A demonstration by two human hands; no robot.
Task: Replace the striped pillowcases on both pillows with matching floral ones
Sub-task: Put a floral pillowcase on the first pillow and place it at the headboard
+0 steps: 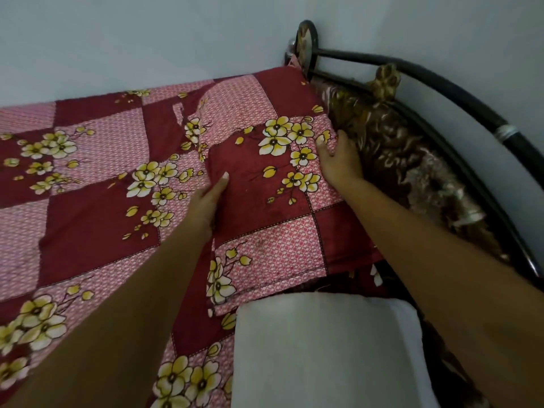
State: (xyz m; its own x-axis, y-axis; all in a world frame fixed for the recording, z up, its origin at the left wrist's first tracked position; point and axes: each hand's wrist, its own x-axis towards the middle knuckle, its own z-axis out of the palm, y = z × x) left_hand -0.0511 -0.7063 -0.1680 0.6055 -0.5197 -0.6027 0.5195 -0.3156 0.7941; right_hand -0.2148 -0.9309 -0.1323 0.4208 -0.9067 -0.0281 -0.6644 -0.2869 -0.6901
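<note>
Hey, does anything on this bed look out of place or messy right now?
Nothing is damaged or spilled. One white pillow lies bare, without any case, beside the floral-cased pillow that both hands, left hand and right hand, are pressing. A brown blanket sits bunched against the headboard.

Floral-cased pillow lay flat near headboard, maroon-pink checks, yellow blossoms; bare white pillow just beside it, nearer camera.

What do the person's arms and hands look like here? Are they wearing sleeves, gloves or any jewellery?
Both forearms are bare as far as the view shows: no sleeves, no gloves. The left hand and right hand show no rings, watch or bracelets. One nail on the left hand's fingers looks pale and unpainted. The upper arms are out of view.
</note>
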